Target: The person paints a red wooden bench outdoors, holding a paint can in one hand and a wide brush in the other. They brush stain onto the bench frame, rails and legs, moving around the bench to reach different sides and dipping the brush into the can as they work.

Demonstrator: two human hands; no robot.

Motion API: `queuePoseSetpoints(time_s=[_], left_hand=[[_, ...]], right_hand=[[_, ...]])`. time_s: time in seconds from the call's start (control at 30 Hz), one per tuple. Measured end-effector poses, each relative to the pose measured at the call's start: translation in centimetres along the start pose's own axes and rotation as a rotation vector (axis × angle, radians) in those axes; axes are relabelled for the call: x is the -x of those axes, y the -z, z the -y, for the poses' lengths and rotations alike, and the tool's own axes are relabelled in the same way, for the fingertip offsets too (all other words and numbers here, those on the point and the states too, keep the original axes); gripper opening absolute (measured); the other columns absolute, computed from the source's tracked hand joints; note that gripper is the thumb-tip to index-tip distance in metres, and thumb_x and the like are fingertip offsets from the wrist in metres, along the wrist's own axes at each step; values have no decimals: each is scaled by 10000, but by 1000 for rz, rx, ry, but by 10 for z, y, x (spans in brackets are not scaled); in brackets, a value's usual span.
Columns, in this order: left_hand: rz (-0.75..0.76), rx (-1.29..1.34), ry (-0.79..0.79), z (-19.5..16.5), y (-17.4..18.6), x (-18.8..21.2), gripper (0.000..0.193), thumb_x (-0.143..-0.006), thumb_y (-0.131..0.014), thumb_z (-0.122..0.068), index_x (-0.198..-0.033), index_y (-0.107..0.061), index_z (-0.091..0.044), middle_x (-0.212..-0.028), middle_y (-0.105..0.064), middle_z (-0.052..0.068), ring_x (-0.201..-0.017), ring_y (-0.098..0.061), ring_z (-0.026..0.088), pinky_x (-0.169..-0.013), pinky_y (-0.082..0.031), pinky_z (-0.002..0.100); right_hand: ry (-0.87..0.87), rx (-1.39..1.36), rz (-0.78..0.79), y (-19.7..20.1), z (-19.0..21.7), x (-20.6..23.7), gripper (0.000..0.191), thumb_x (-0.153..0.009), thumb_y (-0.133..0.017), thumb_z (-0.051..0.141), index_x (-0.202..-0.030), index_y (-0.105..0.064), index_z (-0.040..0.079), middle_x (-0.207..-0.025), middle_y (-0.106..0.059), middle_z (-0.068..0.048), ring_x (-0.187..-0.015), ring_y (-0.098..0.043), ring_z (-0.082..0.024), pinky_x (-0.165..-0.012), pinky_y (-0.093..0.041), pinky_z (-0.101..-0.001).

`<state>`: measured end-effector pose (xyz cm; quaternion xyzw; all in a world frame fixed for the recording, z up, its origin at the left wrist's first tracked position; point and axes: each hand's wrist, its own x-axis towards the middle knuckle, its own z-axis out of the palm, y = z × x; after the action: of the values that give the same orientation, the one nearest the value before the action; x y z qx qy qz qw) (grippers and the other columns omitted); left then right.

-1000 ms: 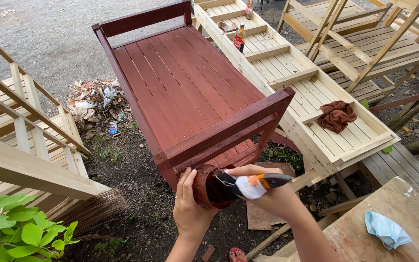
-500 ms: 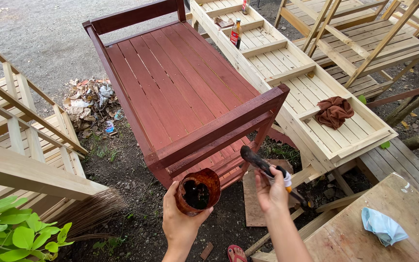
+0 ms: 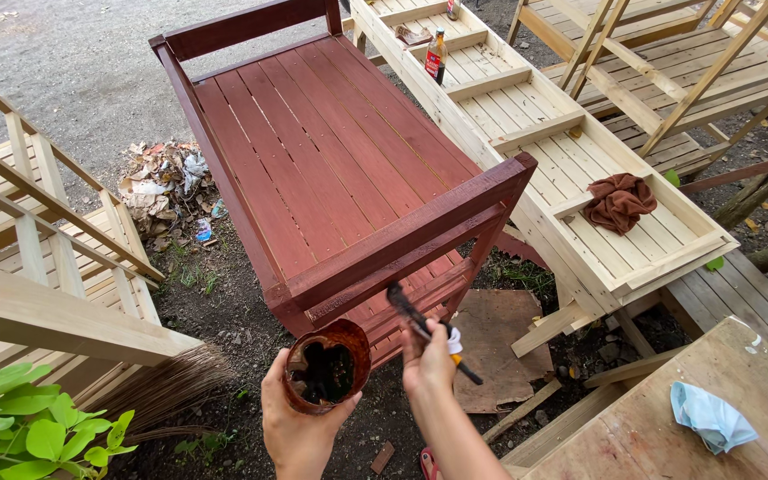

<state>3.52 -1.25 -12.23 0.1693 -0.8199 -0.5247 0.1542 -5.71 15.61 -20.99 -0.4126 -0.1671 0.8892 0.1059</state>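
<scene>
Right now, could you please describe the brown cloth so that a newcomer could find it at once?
Start at the big red-stained wooden bench in the middle, then move to the long unpainted slatted frame beside it. The brown cloth lies crumpled in that frame's near compartment; unlike the pale blue cloth on the bare table, it is dark rust-brown.

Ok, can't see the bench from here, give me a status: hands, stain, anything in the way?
Left hand holds stain pot. Right hand grips brush, bristles at the red bench end rail. Nothing blocking the rail.
</scene>
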Motion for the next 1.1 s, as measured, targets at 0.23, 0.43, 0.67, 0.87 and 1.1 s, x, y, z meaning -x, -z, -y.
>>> queuePoseSetpoints(time_s=[0.23,0.43,0.67,0.87,1.1], left_hand=[[-42,3,-86,-4,5,-4,1142,-448,-999,-85,-1432,-422,-21,-1293,-583,134,-1171,-657,237,-955,-601,366],[43,-35,11,-19,-4,-1,1158,-548,-975,-110,-1517,-341,-74,-1339,-516,152,-1238,-619,282,-953,-639,405],[87,-46,35,-36,-29,3,1137,-564,-980,-135,-1509,-349,-101,-1389,-501,136,-1236,-624,276,-925,-606,406],[111,-35,-7,-47,-56,8,1135,-534,-978,-92,-1488,-364,-83,-1316,-517,141,-1224,-624,273,-925,-601,398],[116,43,16,-61,-74,10,1109,-520,-963,-65,-1472,-393,-88,-1319,-527,124,-1220,-638,255,-918,-608,381]], right_hand=[[-94,92,36,-1,-7,6,192,-931,-637,84,-1110,-638,15,-930,-744,-176,-768,-768,-295,-609,-655,-277],[-29,-166,-64,-42,91,-61,155,-936,-664,38,-1029,-603,-70,-903,-738,-239,-701,-758,-262,-577,-671,-235],[146,-307,32,-67,173,-110,252,-984,-572,176,-982,-639,-67,-896,-764,-183,-725,-779,-259,-607,-683,-254],[216,-448,12,-69,176,-123,344,-1006,-516,236,-1002,-654,-80,-902,-777,-178,-766,-785,-260,-630,-682,-262],[126,-403,21,-70,131,-99,232,-1006,-524,191,-1141,-611,24,-978,-754,-167,-808,-785,-257,-652,-674,-272]])
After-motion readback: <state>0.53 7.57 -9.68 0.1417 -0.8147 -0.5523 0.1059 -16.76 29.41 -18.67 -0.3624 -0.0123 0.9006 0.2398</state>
